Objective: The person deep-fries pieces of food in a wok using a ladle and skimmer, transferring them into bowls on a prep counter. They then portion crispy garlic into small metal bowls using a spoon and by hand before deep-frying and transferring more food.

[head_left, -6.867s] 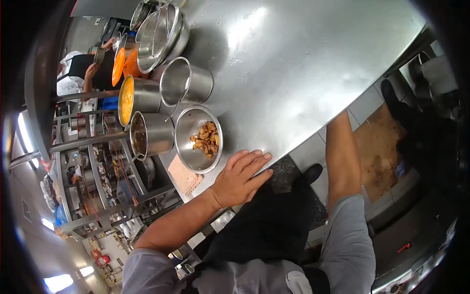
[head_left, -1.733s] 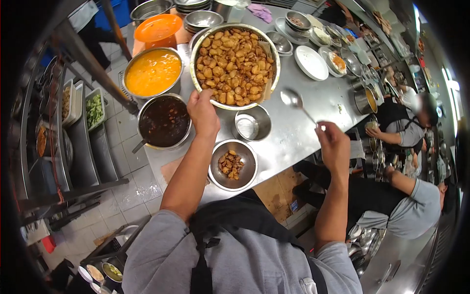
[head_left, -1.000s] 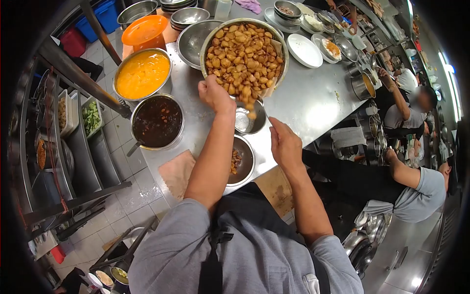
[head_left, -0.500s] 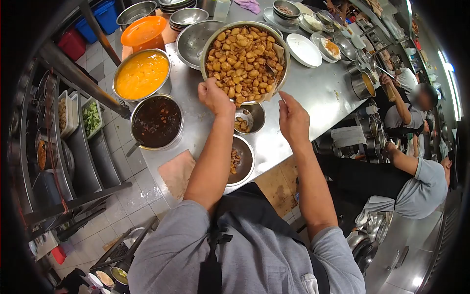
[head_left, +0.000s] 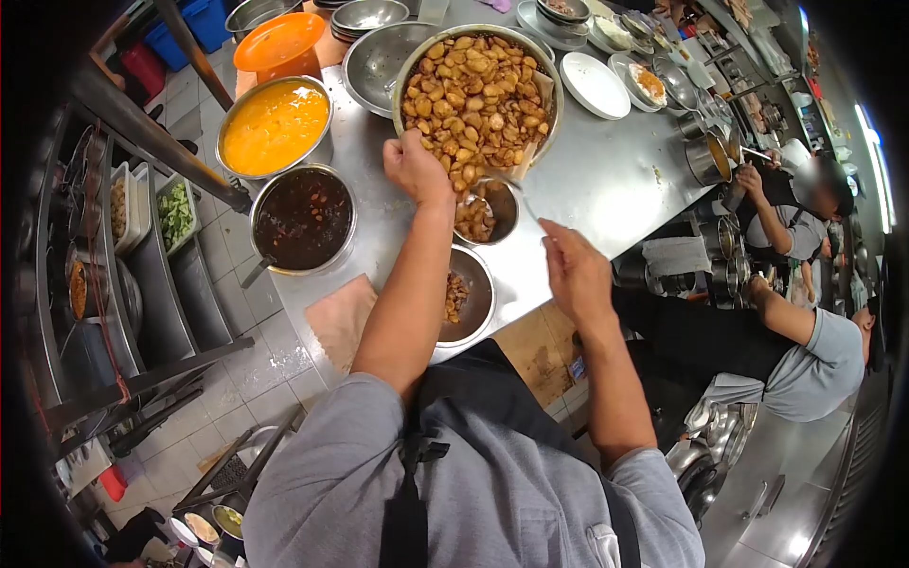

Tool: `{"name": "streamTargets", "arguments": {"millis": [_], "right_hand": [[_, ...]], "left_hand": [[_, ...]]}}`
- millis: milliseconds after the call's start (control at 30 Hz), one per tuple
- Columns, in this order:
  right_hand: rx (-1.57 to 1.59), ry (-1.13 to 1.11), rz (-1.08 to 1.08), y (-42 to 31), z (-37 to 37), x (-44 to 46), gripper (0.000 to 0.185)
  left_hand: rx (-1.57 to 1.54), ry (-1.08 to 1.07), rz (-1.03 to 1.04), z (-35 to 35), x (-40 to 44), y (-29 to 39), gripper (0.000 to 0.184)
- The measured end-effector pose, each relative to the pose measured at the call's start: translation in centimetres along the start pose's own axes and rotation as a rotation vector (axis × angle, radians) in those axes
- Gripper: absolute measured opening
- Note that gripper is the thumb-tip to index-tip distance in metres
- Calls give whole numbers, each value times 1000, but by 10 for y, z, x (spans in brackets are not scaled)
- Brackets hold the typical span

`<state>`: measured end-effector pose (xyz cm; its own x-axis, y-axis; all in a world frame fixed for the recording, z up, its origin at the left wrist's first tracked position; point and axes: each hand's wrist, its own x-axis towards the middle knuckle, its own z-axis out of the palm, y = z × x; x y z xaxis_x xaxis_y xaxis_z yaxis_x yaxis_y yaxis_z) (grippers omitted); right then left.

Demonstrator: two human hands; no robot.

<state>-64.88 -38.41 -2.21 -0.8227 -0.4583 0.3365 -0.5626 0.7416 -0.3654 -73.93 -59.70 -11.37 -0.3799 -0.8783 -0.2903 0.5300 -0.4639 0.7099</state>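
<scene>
My left hand (head_left: 418, 172) is closed on the near rim of a large metal bowl (head_left: 559, 104), heaped with glossy golden-brown chunks (head_left: 473, 90). The bowl tips toward me over a small metal bowl (head_left: 509, 216), and chunks hang across its lip. Between the fingers of my right hand (head_left: 576, 273) is the handle of a metal spoon (head_left: 526, 201). The spoon's head is at the lip, blurred and partly hidden. Brown chunks lie in the small bowl. Nearer me stands another metal bowl (head_left: 478, 308) with a few brown pieces.
To the left are a pot of yellow liquid (head_left: 275, 128) and a pot of dark sauce (head_left: 303, 222) with a ladle handle. An orange colander (head_left: 279, 43) and a steel bowl (head_left: 365, 71) stand behind. White plates (head_left: 594, 85) are at right. A co-worker (head_left: 776, 218) works beyond the table.
The spoon has come down from the heaped chunks to the bowl's lip, with my right hand lower and nearer me. More chunks are now in the small bowl.
</scene>
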Motion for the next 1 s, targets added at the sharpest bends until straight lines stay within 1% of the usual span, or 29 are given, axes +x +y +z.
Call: {"name": "streamTargets", "arguments": {"millis": [67, 100, 133, 200, 233, 267, 300, 333, 400, 433, 533, 600, 700, 800, 867, 900, 933, 1000], "right_hand": [[-3, 52, 25, 5, -13, 13, 24], [-59, 79, 22, 11, -17, 26, 22], [-71, 96, 65, 11, -22, 41, 21], [-58, 140, 120, 28, -9, 64, 21], [-19, 151, 115, 35, 6, 68, 21], [23, 160, 107, 38, 20, 68, 21], [25, 98, 127, 30, 27, 64, 21], [40, 82, 126, 20, 33, 59, 22], [65, 95, 82, 17, 41, 48, 22], [66, 75, 92, 16, 43, 41, 22], [62, 23, 119, 9, 36, 27, 22], [65, -23, 133, 3, 28, 16, 22], [78, -43, 70, 10, 12, 6, 23], [29, 81, 103, 20, -4, 26, 21], [9, 121, 223, 27, -7, 51, 20], [-8, 160, 179, 33, -2, 63, 20], [13, 150, 177, 36, 5, 67, 21], [61, 122, 171, 35, 25, 67, 21]], "left_hand": [[-64, -2, -37, 1, 0, 1, 26], [-94, -5, -59, 1, -2, 2, 26], [-95, -20, -80, 0, -3, 3, 22], [-100, -45, -114, -2, -4, 6, 14], [-88, -42, -98, -2, -5, 5, 13], [-68, -29, -97, -1, -5, 6, 13], [-50, -13, -95, 1, -6, 6, 13], [-27, 5, -94, 1, -7, 7, 13], [-42, 9, -59, 3, -7, 8, 20], [-42, 7, -50, 2, -8, 8, 24], [-87, -27, -75, 3, -7, 9, 24], [-83, -23, -56, -1, -4, 5, 24], [-84, -21, -44, 0, -1, 0, 25], [-82, -14, -44, -1, 1, 0, 25], [-89, -30, -66, 0, -2, 2, 23], [-93, -43, -84, -2, -3, 4, 20], [-98, -56, -99, -2, -4, 7, 17], [-77, -42, -58, -3, -6, 5, 21]]}}
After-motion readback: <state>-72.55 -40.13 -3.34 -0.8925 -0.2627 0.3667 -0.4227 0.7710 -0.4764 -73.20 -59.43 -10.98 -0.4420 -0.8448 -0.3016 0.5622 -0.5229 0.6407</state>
